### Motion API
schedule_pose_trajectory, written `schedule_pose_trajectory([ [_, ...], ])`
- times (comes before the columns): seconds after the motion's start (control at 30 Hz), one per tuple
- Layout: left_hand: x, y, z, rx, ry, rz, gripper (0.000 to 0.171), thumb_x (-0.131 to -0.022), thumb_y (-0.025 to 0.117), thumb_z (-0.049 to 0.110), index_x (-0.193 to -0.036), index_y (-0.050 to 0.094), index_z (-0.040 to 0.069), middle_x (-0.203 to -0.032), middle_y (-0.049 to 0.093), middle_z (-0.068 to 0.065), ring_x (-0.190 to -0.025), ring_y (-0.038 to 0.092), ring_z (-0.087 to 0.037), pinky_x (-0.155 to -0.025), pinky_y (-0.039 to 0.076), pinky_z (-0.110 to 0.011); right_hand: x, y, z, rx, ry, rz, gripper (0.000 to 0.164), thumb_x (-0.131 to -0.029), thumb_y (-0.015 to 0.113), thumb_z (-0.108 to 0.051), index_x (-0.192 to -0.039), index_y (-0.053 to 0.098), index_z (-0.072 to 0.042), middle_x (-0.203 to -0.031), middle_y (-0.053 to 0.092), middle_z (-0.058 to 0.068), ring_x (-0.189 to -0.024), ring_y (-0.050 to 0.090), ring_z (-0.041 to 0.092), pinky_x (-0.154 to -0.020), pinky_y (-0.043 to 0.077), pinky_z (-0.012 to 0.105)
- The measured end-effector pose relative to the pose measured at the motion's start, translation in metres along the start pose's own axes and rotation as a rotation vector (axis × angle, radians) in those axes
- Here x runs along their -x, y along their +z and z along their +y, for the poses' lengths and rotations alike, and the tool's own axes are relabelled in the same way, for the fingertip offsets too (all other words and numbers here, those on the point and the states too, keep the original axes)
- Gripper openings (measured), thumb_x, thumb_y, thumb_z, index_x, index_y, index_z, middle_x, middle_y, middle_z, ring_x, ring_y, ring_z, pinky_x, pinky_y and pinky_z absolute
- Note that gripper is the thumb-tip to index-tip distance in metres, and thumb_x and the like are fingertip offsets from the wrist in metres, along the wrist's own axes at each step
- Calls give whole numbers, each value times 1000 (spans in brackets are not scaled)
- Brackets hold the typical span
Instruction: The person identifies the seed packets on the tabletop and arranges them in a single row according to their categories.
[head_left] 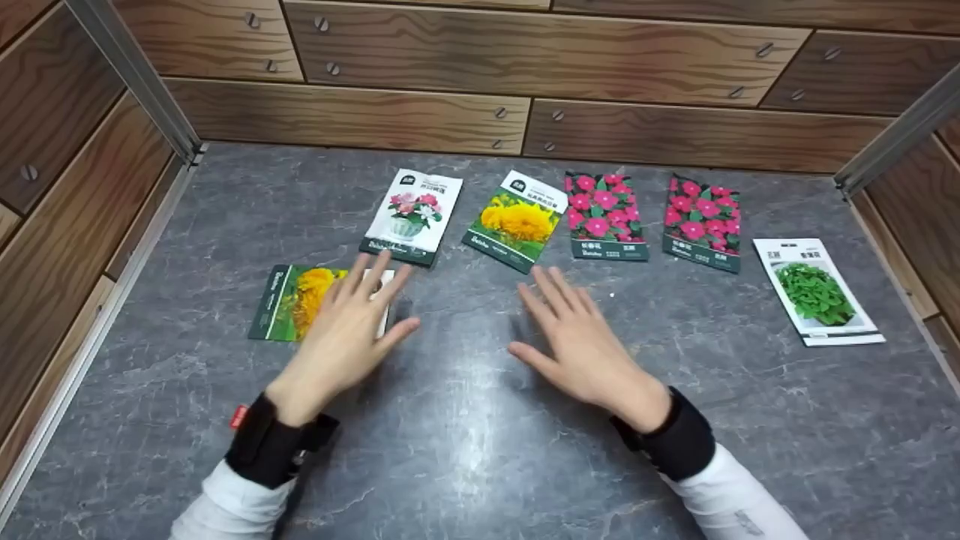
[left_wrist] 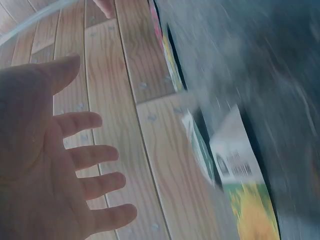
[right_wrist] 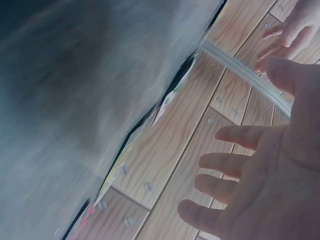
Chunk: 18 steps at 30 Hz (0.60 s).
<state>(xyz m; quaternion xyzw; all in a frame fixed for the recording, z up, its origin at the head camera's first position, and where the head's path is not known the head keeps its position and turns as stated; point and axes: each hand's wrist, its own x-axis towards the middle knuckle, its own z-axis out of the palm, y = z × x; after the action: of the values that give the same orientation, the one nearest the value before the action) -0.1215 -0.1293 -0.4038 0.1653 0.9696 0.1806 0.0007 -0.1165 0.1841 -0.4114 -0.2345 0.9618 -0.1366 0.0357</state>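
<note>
My left hand (head_left: 337,334), fingers spread and straight, hovers over a yellow-flower seed packet (head_left: 289,304) lying sideways and hides part of it. The same packet (left_wrist: 252,210) shows in the left wrist view, apart from the palm. My right hand (head_left: 585,349) is also spread and holds nothing. Beyond its fingertips lies another yellow-flower seed packet (head_left: 517,221), tilted. A white packet with a potted pink flower (head_left: 412,214) lies just past the left fingertips. Two pink-flower packets (head_left: 606,216) lie side by side farther right, and a white green-leaf packet (head_left: 816,292) is at the far right.
The packets lie on a grey marble-patterned tabletop (head_left: 465,420). Wood-patterned panels (head_left: 412,45) wall the back and both sides, with metal corner posts (head_left: 139,75) at left and right. A tiny white speck (head_left: 611,295) lies beyond the right hand.
</note>
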Motion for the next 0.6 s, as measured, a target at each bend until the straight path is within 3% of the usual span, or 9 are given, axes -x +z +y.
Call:
schedule_pose_trajectory([
  [0.37, 16, -13, -43, 5, -72, 19, 69, -106, 60, 44, -163, 38, 12, -174, 25, -21, -161, 23, -51, -128, 22, -73, -33, 12, -37, -42, -78, -72, 83, -104, 56, -57, -166, 29, -9, -177, 14, 19, -166, 13, 39, -134, 17, 65],
  [0.6, 24, -19, -74, 21, -92, -47, 67, -107, 58, 42, -163, 39, 11, -173, 24, -26, -159, 22, -55, -125, 21, -77, -62, 21, -66, 10, -153, -183, 84, -103, 54, -58, -166, 27, -10, -178, 10, 16, -167, 11, 38, -135, 16, 62],
])
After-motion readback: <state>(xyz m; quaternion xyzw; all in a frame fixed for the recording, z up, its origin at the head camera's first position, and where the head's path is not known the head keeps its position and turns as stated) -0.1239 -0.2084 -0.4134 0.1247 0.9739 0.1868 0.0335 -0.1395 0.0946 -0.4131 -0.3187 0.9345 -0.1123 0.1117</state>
